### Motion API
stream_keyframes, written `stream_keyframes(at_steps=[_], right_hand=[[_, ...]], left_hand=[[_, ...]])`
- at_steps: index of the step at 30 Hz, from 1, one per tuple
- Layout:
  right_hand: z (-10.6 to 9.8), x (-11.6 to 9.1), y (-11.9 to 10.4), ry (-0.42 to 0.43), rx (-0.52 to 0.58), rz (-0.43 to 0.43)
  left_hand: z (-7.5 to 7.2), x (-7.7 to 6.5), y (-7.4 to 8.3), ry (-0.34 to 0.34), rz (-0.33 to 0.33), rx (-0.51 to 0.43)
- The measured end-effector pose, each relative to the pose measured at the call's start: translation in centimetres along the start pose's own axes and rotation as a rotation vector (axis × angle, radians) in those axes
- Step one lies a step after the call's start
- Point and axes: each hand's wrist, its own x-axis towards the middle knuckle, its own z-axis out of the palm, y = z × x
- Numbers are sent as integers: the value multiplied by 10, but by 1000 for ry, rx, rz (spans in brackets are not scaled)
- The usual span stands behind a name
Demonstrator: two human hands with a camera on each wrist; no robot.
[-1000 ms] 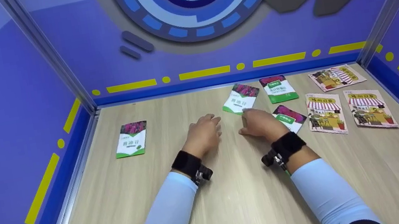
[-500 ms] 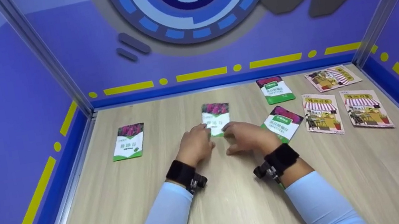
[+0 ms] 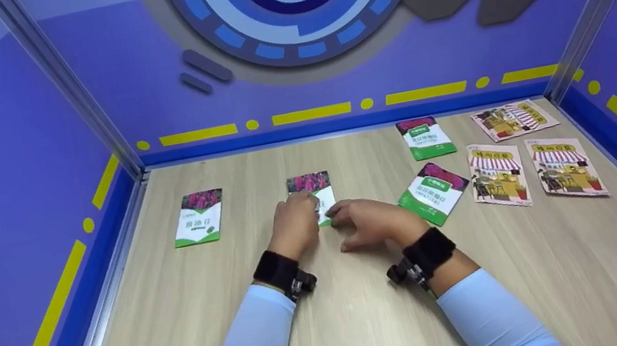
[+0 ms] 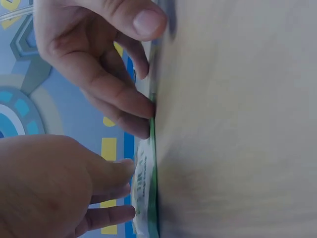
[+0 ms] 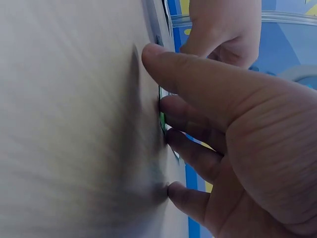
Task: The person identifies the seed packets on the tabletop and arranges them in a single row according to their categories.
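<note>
A seed packet (image 3: 309, 181) with pink flowers, a white middle and a green lower edge lies flat at mid-table. My left hand (image 3: 294, 223) covers much of its lower part, its extended fingers resting on the printed face in the left wrist view, where the packet (image 4: 145, 178) shows edge-on. At the packet's lower right corner are the fingertips of my right hand (image 3: 372, 222). In the right wrist view, the right hand (image 5: 237, 134) has its thumb apart from the fingers, which touch down along the packet's green edge (image 5: 162, 120). Neither hand grips the packet.
A matching packet (image 3: 199, 218) lies at the left. To the right are two magenta-flower packets (image 3: 427, 138), the nearer one (image 3: 435, 192) tilted. Beyond them lie three pink packets with a striped-awning shop picture (image 3: 566, 167). Purple walls (image 3: 295, 90) enclose the wooden table (image 3: 359, 327).
The pink-flower packet has slid left from the back middle and turned straight, moving with the right hand. My left hand has come onto it. The nearer magenta-flower packet is now uncovered.
</note>
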Motion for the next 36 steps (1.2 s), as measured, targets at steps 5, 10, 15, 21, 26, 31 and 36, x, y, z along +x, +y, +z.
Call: stream_keyframes(at_steps=[5, 10, 15, 21, 26, 31, 36], right_hand=[[4, 1, -6, -4, -16, -13], [6, 2, -7, -2, -24, -9], [6, 1, -6, -24, -14, 18], [5, 1, -5, -37, -4, 17], [6, 2, -1, -36, 13, 3], [5, 1, 0, -42, 26, 6], [4, -1, -1, -49, 53, 25]], left_hand=[[2, -3, -2, -19, -34, -7], [3, -3, -3, -21, -70, 0], [3, -3, -6, -12, -101, 17], [0, -6, -14, -5, -139, -8], [-5, -8, -29, 12, -183, -12], [-9, -15, -46, 58, -222, 9], [-15, -22, -59, 80, -238, 38]])
